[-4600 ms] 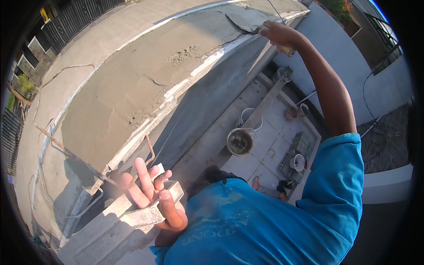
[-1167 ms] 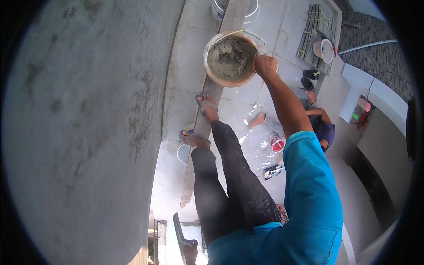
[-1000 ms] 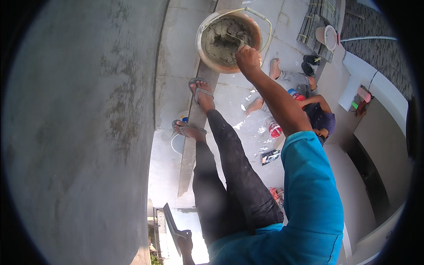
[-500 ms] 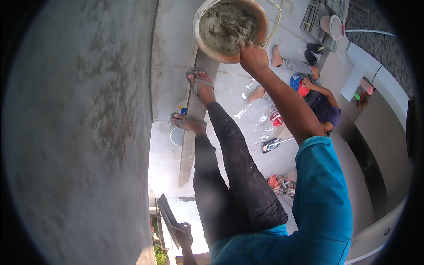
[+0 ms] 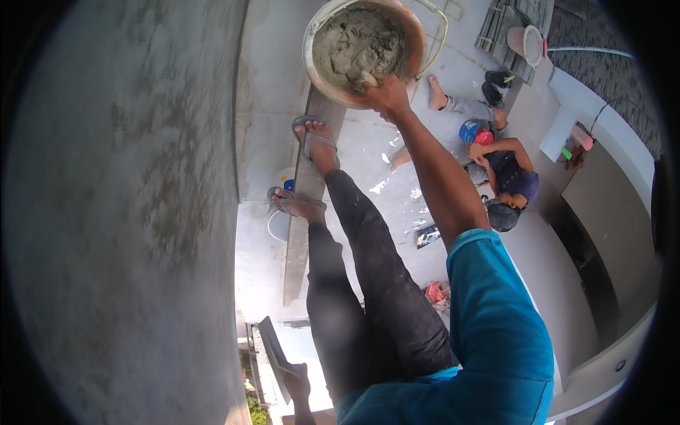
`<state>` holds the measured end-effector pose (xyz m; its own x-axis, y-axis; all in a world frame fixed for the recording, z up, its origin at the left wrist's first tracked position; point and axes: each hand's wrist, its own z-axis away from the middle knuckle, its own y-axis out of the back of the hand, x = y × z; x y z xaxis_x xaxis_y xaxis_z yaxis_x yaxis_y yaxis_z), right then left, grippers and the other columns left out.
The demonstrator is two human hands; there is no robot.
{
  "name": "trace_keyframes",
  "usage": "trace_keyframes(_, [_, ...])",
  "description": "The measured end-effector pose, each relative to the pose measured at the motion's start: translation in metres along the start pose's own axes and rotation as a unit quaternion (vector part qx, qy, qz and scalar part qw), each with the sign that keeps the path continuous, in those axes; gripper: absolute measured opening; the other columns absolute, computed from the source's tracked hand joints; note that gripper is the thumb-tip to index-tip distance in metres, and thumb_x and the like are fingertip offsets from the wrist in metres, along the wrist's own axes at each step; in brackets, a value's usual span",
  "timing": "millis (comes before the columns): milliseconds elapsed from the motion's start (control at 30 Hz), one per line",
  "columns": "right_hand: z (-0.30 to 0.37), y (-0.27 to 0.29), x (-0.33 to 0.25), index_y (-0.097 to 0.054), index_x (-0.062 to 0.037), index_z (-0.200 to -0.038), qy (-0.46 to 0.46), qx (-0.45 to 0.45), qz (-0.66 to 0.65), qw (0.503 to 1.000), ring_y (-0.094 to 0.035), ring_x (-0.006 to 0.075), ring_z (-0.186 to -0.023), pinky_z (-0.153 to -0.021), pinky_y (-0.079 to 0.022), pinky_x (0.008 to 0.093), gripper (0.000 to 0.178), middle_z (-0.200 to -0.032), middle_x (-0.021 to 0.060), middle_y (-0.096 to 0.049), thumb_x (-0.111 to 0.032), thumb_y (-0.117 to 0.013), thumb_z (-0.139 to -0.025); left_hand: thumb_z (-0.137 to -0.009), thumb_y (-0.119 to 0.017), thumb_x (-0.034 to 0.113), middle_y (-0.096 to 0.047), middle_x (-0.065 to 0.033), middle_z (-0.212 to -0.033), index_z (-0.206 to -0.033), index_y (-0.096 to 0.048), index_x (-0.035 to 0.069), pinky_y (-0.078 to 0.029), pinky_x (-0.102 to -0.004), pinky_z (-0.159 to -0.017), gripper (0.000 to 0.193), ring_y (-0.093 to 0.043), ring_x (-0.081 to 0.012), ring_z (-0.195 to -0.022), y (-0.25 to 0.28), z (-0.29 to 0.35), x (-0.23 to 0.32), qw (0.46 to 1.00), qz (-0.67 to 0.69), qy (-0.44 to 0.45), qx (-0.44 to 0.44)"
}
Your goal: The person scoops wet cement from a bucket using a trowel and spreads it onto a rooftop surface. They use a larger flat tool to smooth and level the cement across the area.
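Observation:
Low at the left, my left hand (image 5: 298, 382) grips the handle of a flat rectangular plastering trowel (image 5: 273, 343), its blade tilted upright beside the wall. My right hand (image 5: 388, 95) is stretched forward to the near rim of an orange-brown bucket (image 5: 418, 44). Wet grey mortar (image 5: 358, 44) fills much of that bucket. The fingers of this hand are curled at the mortar's edge, with a pale bit showing at their tips. What they hold there cannot be made out.
A rough grey plastered wall (image 5: 127, 212) rises along my left. My sandalled feet stand on a narrow plank (image 5: 301, 244), with a white bucket (image 5: 278, 225) beside it below. To the right, a person (image 5: 513, 173) sits on the floor by a blue-and-red container (image 5: 474, 132).
My right hand has shifted left and farther into the bucket's edge, its wrist turned. The seated person has brought both hands together. My left hand keeps its trowel.

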<state>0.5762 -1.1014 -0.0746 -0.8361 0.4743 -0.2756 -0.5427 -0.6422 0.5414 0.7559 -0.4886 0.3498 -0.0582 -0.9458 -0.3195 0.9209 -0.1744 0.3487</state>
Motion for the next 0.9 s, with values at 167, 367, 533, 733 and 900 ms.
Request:
trace_keyframes(167, [0.001, -0.011, 0.002, -0.073, -0.0081, -0.113, -0.004, -0.02, -0.102, 0.995, -0.062, 0.019, -0.051, -0.044, -0.048, 0.0347, 0.035, -0.063, 0.0093, -0.063, -0.035, -0.065, -0.091, -0.087, -0.073, 0.038, -0.073, -0.0221, -0.097, -0.102, -0.072, 0.001, -0.052, -0.0469, -0.085, 0.04, -0.07, -0.0393, -0.099, 0.009, 0.013, 0.003, 0.996, -0.08, 0.031, 0.001])
trace_keyframes(367, [0.028, 0.011, 0.036, -0.072, -0.0094, -0.113, -0.01, -0.033, -0.23, 0.973, -0.056, 0.0116, -0.049, -0.04, -0.043, 0.0284, 0.029, -0.065, 0.0029, -0.059, -0.028, -0.064, -0.092, -0.086, -0.075, 0.04, -0.073, -0.0228, -0.098, -0.101, -0.073, 0.0, -0.052, -0.0474, -0.086, 0.043, -0.069, -0.0403, -0.099, 0.029, 0.0, 0.0, 0.992, -0.082, 0.097, -0.006])
trace_keyframes(533, [0.071, 0.03, 0.04, -0.069, -0.0059, -0.119, 0.041, -0.052, -0.306, 0.95, -0.055, 0.0099, -0.049, -0.041, -0.044, 0.0273, 0.034, -0.073, 0.0031, -0.061, -0.026, -0.066, -0.091, -0.087, -0.076, 0.037, -0.072, -0.0224, -0.086, -0.098, -0.073, -0.004, -0.053, -0.0446, -0.078, 0.043, -0.071, -0.0363, -0.086, 0.009, -0.021, -0.092, 0.999, -0.019, 0.04, 0.009])
trace_keyframes(733, [0.201, 0.102, 0.018, -0.069, -0.0072, -0.124, 0.074, -0.046, -0.256, 0.963, -0.056, 0.0096, -0.05, -0.042, -0.044, 0.0271, 0.038, -0.074, 0.0025, -0.062, -0.027, -0.068, -0.092, -0.088, -0.079, 0.024, -0.057, -0.0012, -0.06, -0.087, -0.066, 0.005, -0.039, -0.0302, -0.04, 0.023, -0.054, -0.0118, -0.046, 0.021, -0.003, -0.075, 0.972, 0.214, 0.069, -0.067])
trace_keyframes(900, [0.368, 0.201, -0.009, -0.069, -0.0055, -0.121, 0.201, -0.028, -0.185, 0.961, -0.055, 0.0083, -0.052, -0.046, -0.044, 0.0258, 0.034, -0.074, 0.001, -0.061, -0.023, -0.069, -0.092, -0.085, -0.081, 0.025, -0.055, -0.0015, -0.06, -0.087, -0.059, 0.005, -0.035, -0.0282, -0.036, 0.029, -0.05, -0.0116, -0.044, 0.005, -0.002, -0.118, 0.948, 0.308, 0.031, -0.073])
